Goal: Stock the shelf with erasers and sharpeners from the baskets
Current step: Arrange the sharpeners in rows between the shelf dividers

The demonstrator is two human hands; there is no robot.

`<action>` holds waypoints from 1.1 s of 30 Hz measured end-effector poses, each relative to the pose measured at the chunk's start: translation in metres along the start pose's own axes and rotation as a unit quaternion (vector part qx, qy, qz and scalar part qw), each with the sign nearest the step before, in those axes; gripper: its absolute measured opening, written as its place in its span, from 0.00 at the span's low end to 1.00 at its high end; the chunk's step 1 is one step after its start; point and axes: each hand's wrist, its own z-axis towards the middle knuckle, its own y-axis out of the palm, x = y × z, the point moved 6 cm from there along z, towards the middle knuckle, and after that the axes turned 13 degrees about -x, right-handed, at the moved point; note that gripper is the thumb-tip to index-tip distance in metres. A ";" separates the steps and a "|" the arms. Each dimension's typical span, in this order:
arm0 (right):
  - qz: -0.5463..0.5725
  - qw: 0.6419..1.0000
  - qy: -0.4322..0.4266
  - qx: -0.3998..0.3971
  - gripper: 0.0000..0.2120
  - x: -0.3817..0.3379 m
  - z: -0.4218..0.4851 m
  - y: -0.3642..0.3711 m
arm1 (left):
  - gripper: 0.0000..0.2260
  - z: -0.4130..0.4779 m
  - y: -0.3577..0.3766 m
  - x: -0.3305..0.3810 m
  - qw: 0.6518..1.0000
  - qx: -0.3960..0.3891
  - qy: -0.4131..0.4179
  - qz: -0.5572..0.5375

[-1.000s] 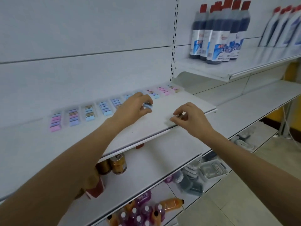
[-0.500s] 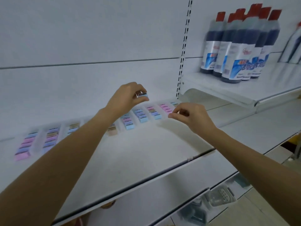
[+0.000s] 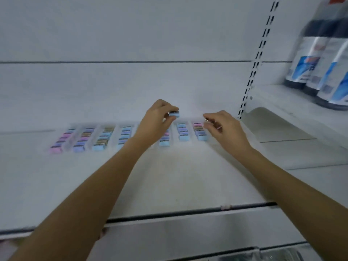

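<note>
Eraser (image 3: 174, 114): small block, pale blue with a dark band across the top, pinched between thumb and fingertips of the left hand (image 3: 156, 119) and held in the air just above the back of the shelf (image 3: 178, 176), over the stocked row. Below it, rows of erasers (image 3: 124, 135) lie in short columns running front to back along the rear of the shelf. They are pink, violet, blue and a few tan, each with a dark band. The columns seem to sit in pale see-through lanes, but blur makes that hard to confirm. One column is partly hidden behind the left hand. Right hand (image 3: 224, 129) hovers by the rightmost column, fingers curled, thumb and forefinger narrowed on a small shiny piece (image 3: 207, 120); what it is cannot be told. Both forearms are bare and reach in from below. To the right stands a slotted upright rail (image 3: 258, 59), and past it a higher shelf (image 3: 293, 117) carries dark bottles (image 3: 320, 68) with white and blue labels, standing close together and blurred.
</note>
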 end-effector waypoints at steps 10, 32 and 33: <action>-0.023 0.998 -0.045 -0.028 0.10 0.023 -0.004 0.012 | 0.08 -0.026 0.040 0.022 0.996 0.055 -0.035 0.065; -0.081 0.991 -0.045 -0.092 0.03 0.022 -0.011 0.024 | 0.04 -0.029 0.050 0.016 0.993 -0.024 -0.030 0.113; -0.086 0.991 -0.045 -0.093 0.03 0.021 -0.011 0.024 | 0.04 -0.029 0.050 0.016 0.993 -0.025 -0.030 0.114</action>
